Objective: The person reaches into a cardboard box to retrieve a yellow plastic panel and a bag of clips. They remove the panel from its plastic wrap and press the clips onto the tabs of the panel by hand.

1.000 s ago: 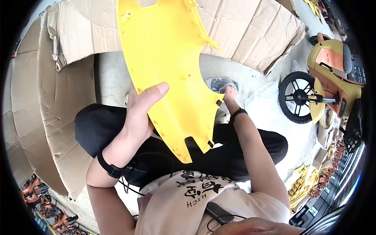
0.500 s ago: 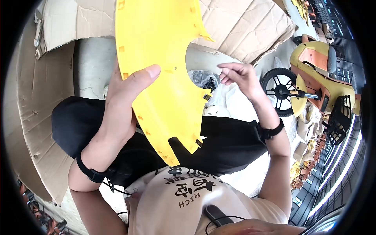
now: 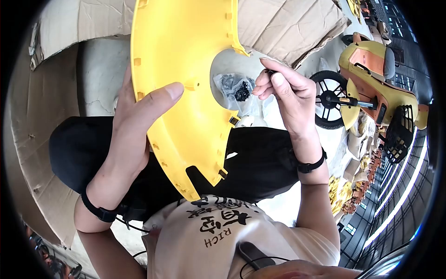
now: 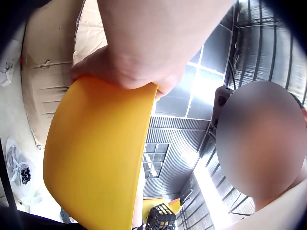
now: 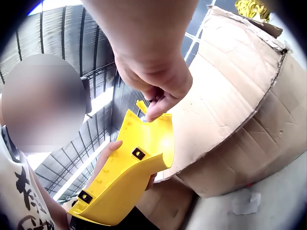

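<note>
My left hand (image 3: 139, 111) grips a curved yellow plastic panel (image 3: 195, 135) by its left edge, the thumb lying across the inner face. Two black metal clips sit on the panel's edge: an upper clip (image 5: 138, 153) by the round cutout and a lower clip (image 5: 85, 197) near the forked end. To the right of the cutout, my right hand (image 3: 295, 100) is raised, pinching a small black piece (image 3: 269, 72) between thumb and fingers; most of it is hidden. A clear plastic bag (image 3: 225, 86) with a pile of small black parts (image 3: 242, 91) shows on the floor beyond the cutout.
Cardboard sheets (image 3: 288, 28) lie ahead, and a tall cardboard wall (image 3: 42, 139) stands at the left. A yellow and orange scooter (image 3: 381, 88) is parked on the right, near a heap of yellow parts (image 3: 339, 193). The person's black-trousered legs (image 3: 260, 158) are below the panel.
My right hand has come up from the bag of black parts, now pinching a small black piece. The panel, still in my left hand, has shifted left and tilted slightly.
</note>
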Action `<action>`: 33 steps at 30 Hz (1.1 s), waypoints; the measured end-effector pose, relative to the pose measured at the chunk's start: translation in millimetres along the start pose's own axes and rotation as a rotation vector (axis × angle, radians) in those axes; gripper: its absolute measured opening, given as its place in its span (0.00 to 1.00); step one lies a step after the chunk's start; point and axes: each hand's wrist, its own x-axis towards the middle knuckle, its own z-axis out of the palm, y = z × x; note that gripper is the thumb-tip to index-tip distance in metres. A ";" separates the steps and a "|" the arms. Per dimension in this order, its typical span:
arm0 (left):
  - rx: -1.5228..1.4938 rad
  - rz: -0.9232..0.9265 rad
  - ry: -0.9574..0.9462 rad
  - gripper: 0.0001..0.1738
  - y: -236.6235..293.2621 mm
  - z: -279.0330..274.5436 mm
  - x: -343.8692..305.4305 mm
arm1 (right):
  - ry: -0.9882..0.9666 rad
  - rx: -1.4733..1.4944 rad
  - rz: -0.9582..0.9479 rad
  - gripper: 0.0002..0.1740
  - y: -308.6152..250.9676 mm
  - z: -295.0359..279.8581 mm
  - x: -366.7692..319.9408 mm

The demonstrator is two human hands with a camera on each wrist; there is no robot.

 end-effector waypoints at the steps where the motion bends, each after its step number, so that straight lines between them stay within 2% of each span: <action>1: 0.018 0.016 -0.011 0.35 -0.9 1.1 0.5 | -0.003 0.006 0.003 0.19 1.9 0.0 0.5; 7: 0.056 0.036 -0.047 0.37 -6.0 3.7 2.8 | 0.084 0.034 -0.043 0.13 4.4 3.2 2.4; 13: 0.125 0.093 -0.020 0.37 -10.5 7.8 5.6 | 0.135 -0.028 -0.063 0.15 4.8 6.9 1.7; 19: 0.160 0.148 -0.025 0.39 -16.1 10.9 5.7 | 0.177 -0.042 -0.035 0.12 10.0 10.5 -0.1; 21: 0.184 0.154 -0.038 0.40 -17.7 10.9 5.6 | 0.193 -0.318 -0.279 0.10 18.8 8.5 3.0; 22: 0.172 0.141 -0.054 0.41 -18.5 11.6 5.4 | 0.194 -0.317 -0.276 0.10 19.4 10.9 2.8; 24: 0.159 0.126 -0.070 0.41 -19.4 11.4 5.3 | 0.238 -0.120 -0.173 0.08 19.7 16.9 3.2; 28: 0.176 0.113 -0.065 0.43 -19.7 10.4 5.0 | 0.257 -0.132 -0.145 0.09 21.1 18.8 3.4; 33: 0.164 0.083 -0.088 0.45 -21.3 10.3 2.5 | 0.242 -0.494 -0.346 0.09 22.9 15.4 6.1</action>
